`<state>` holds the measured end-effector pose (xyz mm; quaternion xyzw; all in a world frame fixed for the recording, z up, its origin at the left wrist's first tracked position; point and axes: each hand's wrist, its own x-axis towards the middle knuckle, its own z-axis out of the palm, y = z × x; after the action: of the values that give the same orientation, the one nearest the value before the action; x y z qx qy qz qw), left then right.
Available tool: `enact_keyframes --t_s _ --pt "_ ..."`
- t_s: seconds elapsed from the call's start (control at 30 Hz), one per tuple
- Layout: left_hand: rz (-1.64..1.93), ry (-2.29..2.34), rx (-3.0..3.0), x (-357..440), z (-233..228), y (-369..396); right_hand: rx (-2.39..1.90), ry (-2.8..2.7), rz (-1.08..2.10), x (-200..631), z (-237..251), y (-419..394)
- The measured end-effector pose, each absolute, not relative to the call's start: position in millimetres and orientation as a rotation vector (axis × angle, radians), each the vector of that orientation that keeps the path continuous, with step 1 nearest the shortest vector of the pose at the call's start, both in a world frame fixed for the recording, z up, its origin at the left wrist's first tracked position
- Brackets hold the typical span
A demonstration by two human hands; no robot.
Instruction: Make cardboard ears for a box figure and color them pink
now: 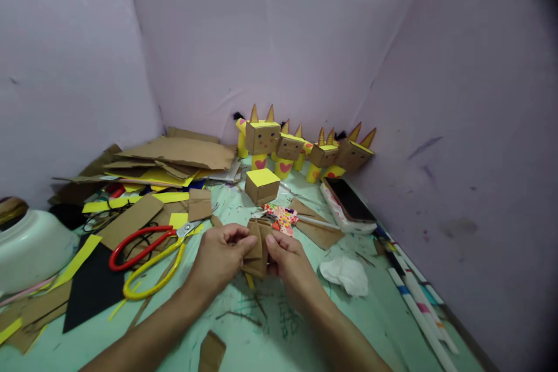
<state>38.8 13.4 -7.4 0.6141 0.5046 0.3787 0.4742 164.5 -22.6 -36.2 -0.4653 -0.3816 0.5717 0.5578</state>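
Left hand (220,256) and right hand (285,258) both pinch a folded cardboard piece (257,247) between them, fingers closed on its edges, just above the table (305,337). Scissors (148,253) lie just left of the left hand; crumpled tissue (344,275) near the right.

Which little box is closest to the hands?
The plain yellow-topped box, alone just beyond both hands' folded cardboard piece. The other boxes, with faces and horns, stand back by the wall.
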Motion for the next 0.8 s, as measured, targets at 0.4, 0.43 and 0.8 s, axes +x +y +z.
enact_keyframes --t_s 0.4,0.43,0.8 --pt "1.125 1.375 1.667 37 -17 3 -0.841 -0.966 1.438 163 -22 -29" --pt "1.125 1.327 1.579 37 -16 5 -0.844 -0.956 1.452 164 -21 -30" --pt "0.857 1.05 1.143 31 -14 12 -0.924 -0.847 1.593 165 -21 -32"
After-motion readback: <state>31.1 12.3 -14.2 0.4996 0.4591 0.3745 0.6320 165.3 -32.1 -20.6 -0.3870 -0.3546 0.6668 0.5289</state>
